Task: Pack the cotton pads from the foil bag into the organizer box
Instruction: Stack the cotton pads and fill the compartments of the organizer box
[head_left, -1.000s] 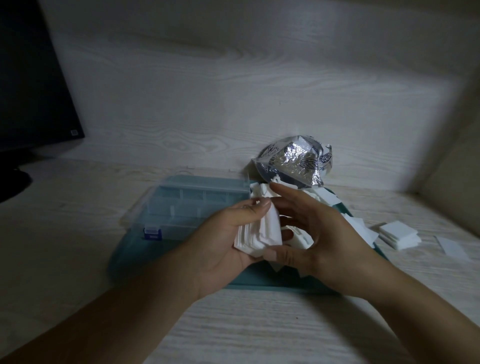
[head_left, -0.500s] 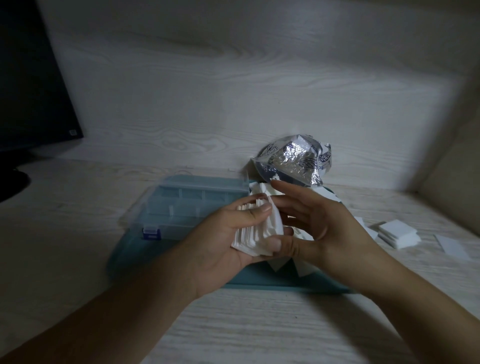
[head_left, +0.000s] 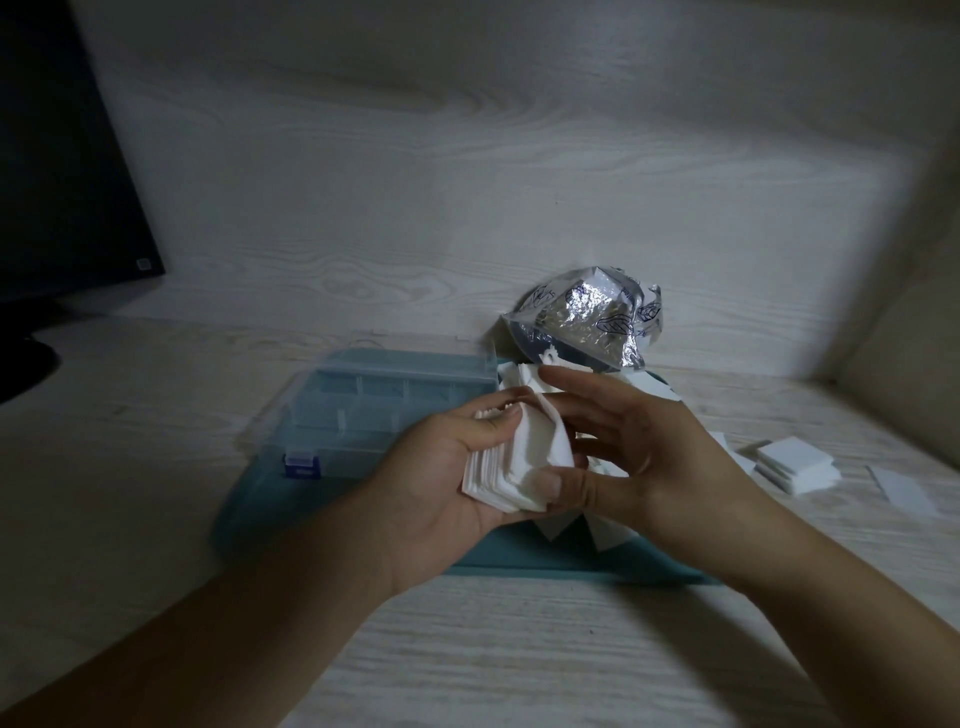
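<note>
My left hand (head_left: 436, 483) grips a thick stack of white cotton pads (head_left: 519, 462) above the teal mat. My right hand (head_left: 639, 457) meets the stack from the right, its thumb pressed on the front pad and its fingers spread behind. The crumpled foil bag (head_left: 592, 327) lies behind the hands, with loose pads spilling below it. The clear blue organizer box (head_left: 374, 410) sits to the left with its lid down and its purple latch at the front. More loose pads lie under my right hand, partly hidden.
A teal mat (head_left: 545, 566) lies under the box and pads. A small pile of pads (head_left: 795, 462) and a single pad (head_left: 904, 491) lie on the wooden desk to the right. A dark monitor (head_left: 57, 171) stands at the far left. A wooden wall rises behind.
My right hand has slid left along the stack and its thumb now presses the front pad. The stack has tilted slightly in my left hand.
</note>
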